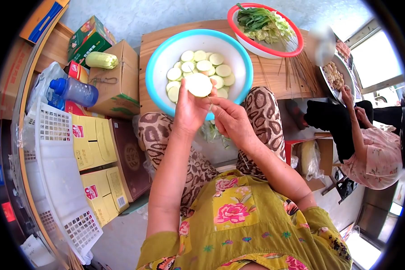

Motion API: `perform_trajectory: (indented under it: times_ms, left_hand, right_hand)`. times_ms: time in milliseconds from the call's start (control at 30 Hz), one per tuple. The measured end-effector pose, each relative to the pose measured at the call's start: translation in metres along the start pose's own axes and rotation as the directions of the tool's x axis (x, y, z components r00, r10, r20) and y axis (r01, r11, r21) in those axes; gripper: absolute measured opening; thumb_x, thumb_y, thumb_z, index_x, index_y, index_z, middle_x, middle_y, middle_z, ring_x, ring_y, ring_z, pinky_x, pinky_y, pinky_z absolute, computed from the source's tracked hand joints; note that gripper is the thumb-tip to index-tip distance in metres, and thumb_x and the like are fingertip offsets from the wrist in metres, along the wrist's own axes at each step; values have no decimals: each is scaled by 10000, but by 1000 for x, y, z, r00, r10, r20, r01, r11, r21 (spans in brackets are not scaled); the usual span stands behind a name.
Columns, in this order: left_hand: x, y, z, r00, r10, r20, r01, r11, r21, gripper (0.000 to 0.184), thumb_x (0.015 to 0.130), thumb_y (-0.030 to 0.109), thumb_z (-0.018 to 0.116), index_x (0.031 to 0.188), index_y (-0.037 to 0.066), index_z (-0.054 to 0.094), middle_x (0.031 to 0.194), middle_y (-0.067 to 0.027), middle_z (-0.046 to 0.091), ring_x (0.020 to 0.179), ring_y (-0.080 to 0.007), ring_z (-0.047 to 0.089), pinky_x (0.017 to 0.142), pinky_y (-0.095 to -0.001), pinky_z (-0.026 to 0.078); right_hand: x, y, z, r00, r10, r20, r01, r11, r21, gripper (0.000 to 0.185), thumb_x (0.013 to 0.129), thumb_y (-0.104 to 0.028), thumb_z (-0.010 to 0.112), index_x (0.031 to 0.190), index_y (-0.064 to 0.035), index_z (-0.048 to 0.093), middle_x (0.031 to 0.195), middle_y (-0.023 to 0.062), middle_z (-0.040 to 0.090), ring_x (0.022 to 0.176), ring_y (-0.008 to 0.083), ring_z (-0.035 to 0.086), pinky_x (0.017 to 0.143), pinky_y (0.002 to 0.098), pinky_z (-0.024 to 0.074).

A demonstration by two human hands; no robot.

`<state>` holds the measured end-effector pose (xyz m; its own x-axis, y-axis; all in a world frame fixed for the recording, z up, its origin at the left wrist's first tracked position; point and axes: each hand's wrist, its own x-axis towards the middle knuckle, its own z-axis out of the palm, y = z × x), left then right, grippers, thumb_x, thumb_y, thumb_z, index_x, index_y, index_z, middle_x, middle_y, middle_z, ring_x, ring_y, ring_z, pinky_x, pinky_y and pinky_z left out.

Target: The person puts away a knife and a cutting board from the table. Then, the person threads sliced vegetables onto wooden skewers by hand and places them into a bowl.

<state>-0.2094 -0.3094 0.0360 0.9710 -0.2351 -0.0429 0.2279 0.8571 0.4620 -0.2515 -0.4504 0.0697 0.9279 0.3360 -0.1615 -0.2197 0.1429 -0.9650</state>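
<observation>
My left hand (187,109) holds a round pale green-edged vegetable slice (199,85) over the near side of a blue-rimmed white basin (155,58). Close beside it, my right hand (231,118) pinches a thin skewer (210,104) whose upper part reaches toward the slice; whether it enters the slice is hidden. Many similar round slices (204,65) lie in the basin.
A red-rimmed basin (300,42) of leafy greens and loose skewers (301,74) share the wooden table (267,76). Cardboard boxes (121,74), a whole squash (102,60) and a blue bottle (79,92) are at left. At right, a person (369,144) reaches into a metal bowl (346,74).
</observation>
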Motion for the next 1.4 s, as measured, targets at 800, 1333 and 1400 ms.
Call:
perform_trajectory:
  times_ms: [800,1333,1400]
  left_hand:
    - [7,10,-23,999,41,-13,-42,998,-44,551,983,413,422,1375,29,382,1099,-149,575,775,-170,506,647,-271,450]
    - [22,12,-14,992,-53,117,86,951,-295,558,972,312,479,1394,-16,318,1190,-206,465,882,-225,483,752,-316,465]
    - [25,7,-1,990,-50,131,88,949,-303,569,948,289,530,1382,-21,330,1172,-198,473,890,-226,478,780,-321,461]
  right_hand:
    - [-123,-89,-247,843,-222,-490,392,877,278,427,1008,-380,353,1170,-30,537,883,76,647,725,165,618,660,283,463]
    - [-191,-44,-258,792,-84,-605,356,869,345,361,1000,-327,401,1117,-28,565,820,72,645,631,153,579,610,278,475]
    - [-173,-46,-226,844,-79,-530,272,915,298,325,993,-279,428,1110,-18,583,836,67,647,652,137,581,614,253,471]
